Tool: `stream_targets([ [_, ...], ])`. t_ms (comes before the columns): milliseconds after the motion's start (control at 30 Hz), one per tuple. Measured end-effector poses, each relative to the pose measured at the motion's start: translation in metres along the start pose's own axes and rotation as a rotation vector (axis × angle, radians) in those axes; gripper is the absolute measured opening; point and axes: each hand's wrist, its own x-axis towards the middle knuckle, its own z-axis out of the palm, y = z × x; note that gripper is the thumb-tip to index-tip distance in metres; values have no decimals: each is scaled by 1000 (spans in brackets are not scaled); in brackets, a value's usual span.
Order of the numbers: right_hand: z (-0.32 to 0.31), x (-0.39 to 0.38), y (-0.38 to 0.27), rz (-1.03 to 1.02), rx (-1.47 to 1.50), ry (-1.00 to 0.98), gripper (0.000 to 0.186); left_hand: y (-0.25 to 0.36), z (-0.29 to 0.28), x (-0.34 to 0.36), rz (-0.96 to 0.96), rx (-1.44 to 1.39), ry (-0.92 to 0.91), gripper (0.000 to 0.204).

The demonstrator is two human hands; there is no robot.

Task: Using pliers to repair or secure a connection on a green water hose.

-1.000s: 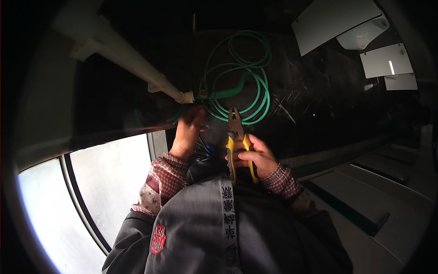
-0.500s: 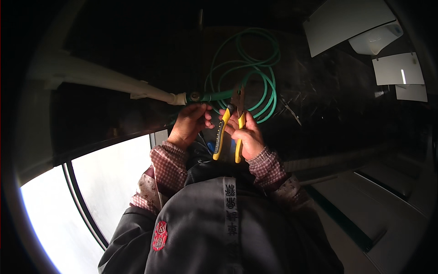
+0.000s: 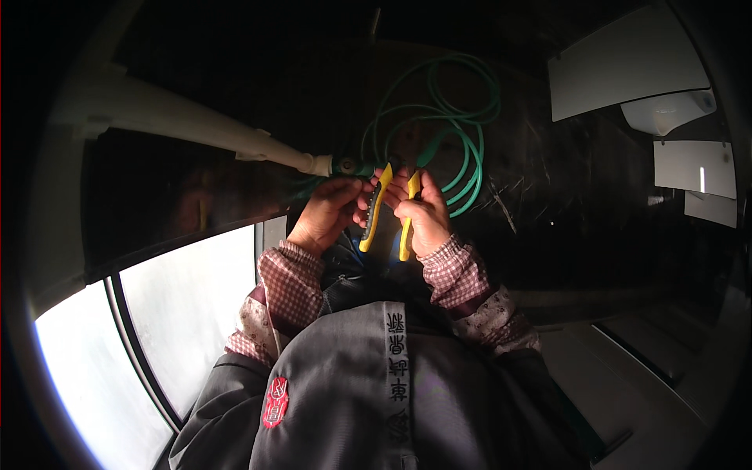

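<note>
Pipe (image 3: 196,125) runs from upper left to fitting (image 3: 345,166) at centre; coiled hose (image 3: 462,149) to its right. L hand (image 3: 325,215) below fitting, R hand (image 3: 423,215) beside it w/ pliers (image 3: 385,211) between.

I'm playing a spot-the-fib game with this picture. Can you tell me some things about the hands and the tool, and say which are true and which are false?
1. The right hand holds pliers with yellow handles. True.
2. The coiled cable is red. False: it is green.
3. The left hand is up by the end of the pale pipe. True.
4. The pliers lie alone on the floor. False: they are gripped in the right hand, up at the cable.
5. The sleeve cuffs are plain white. False: they are checked red and white.
</note>
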Motion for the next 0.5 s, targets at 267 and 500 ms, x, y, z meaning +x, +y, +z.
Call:
stream_targets([
  [267,4,5,-2,-24,-29,-11,49,6,-3,2,2,-20,-38,18],
  [500,5,7,-4,-18,13,1,48,11,-8,7,-25,-40,-110,16],
])
